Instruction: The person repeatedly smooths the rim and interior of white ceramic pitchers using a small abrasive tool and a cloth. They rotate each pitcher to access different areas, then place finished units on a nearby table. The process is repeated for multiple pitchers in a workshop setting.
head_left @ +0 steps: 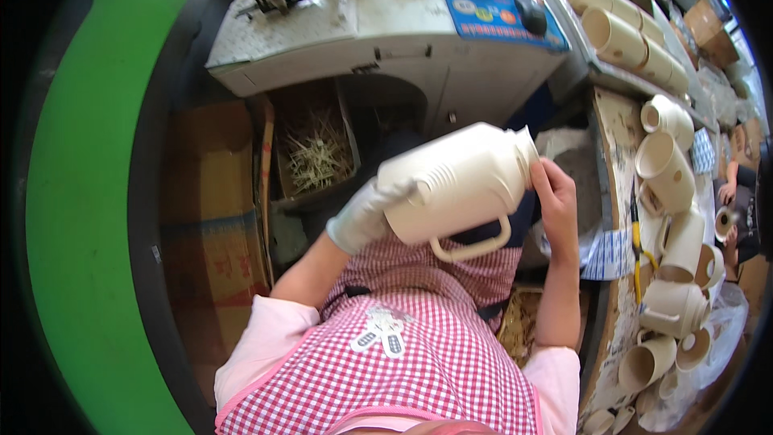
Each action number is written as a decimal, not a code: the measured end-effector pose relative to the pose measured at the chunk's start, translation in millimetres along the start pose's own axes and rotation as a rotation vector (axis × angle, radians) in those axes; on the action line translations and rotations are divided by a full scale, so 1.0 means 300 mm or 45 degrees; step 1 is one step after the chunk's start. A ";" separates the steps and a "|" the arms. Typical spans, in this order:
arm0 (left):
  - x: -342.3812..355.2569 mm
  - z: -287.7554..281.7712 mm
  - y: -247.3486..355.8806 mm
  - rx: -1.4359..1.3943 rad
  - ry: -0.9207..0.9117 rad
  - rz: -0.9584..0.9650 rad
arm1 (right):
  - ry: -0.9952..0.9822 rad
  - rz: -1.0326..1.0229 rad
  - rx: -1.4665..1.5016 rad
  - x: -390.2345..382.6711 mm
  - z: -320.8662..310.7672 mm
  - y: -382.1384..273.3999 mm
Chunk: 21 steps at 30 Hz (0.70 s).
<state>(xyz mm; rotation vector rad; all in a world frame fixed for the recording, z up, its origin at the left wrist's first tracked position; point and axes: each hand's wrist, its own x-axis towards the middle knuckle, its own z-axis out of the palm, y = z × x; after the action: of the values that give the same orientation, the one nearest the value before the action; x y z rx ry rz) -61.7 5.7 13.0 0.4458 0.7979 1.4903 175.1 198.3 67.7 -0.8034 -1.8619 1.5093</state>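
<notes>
A cream plastic jug body [463, 181] with a loop handle lies tilted on its side in the air over my lap, its open neck pointing right. My left hand [362, 213], in a pale glove, supports it at the base end, fingers curled round the ribbed side. At the neck rim, the bare fingers of my right hand [555, 201] grip the edge. The jug's handle hangs on the near side, free of both hands. My left palm is partly hidden behind the base.
Ahead stands a white machine table [411, 60] bearing a blue mat [499, 12]. More cream jugs [676, 310] crowd the bench at right. A cardboard box [213, 193] and a bin of plastic trimmings [318, 157] sit below left. Another person's hand [729, 192] shows far right.
</notes>
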 end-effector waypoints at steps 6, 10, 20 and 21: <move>0.055 -0.106 -0.008 -0.100 -0.051 0.007 | 0.234 -0.479 -0.572 0.230 0.037 -0.155; 0.169 -0.204 -0.109 -0.298 -0.359 -0.181 | -0.206 -0.557 -0.481 0.602 0.245 -0.282; 0.198 -0.302 -0.178 -0.290 -0.396 -0.310 | -0.182 -0.849 -1.119 1.370 0.985 -0.547; 0.193 -0.295 -0.172 -0.301 -0.351 -0.265 | -0.176 -0.928 -1.155 1.382 1.014 -0.554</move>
<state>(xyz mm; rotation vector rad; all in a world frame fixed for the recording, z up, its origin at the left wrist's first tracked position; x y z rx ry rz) -93.8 40.5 -94.9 0.3676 0.4305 1.2763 -335.2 301.8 212.3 -0.2779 -2.5647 0.2414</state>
